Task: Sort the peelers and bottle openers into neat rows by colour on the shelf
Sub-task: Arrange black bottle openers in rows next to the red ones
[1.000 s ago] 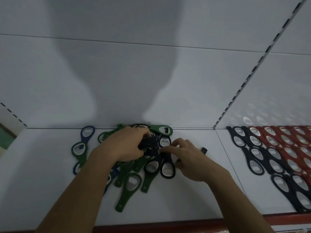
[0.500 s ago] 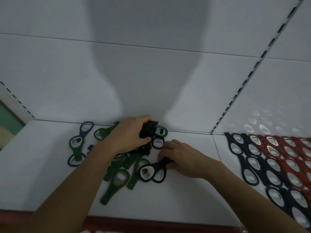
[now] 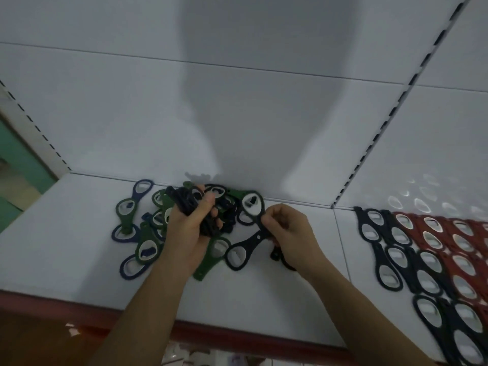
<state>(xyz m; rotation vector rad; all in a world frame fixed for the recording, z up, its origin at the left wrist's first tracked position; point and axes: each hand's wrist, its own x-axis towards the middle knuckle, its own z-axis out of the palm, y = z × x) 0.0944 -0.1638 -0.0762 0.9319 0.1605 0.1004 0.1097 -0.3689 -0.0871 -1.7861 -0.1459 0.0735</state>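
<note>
Right hand (image 3: pixel 287 231) now lifts a black pair (image 3: pixel 250 243) just right of the pile (image 3: pixel 148 241), fingers pinching the handles. Left hand (image 3: pixel 190 228) has turned up over the pile, fingers curled round a black bunch (image 3: pixel 184 204). Blacks look nearly culled; sorted rows (image 3: pixel 380 253) lie well right of the pile on the shelf (image 3: pixel 237 299).

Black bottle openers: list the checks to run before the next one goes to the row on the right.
1. Left hand grips the bundle of black openers: ok.
2. Right hand pinches a single black opener by its neck: ok.
3. That opener clear of the pile: cannot tell; its ring overlaps the rear green opener, and a second black opener has its handle at the pinch.
4. Free slot in the black row: cannot tell; it runs out of frame.
5. Pile sorted: not ok; green openers and blue openers lie mixed on the shelf.
</note>
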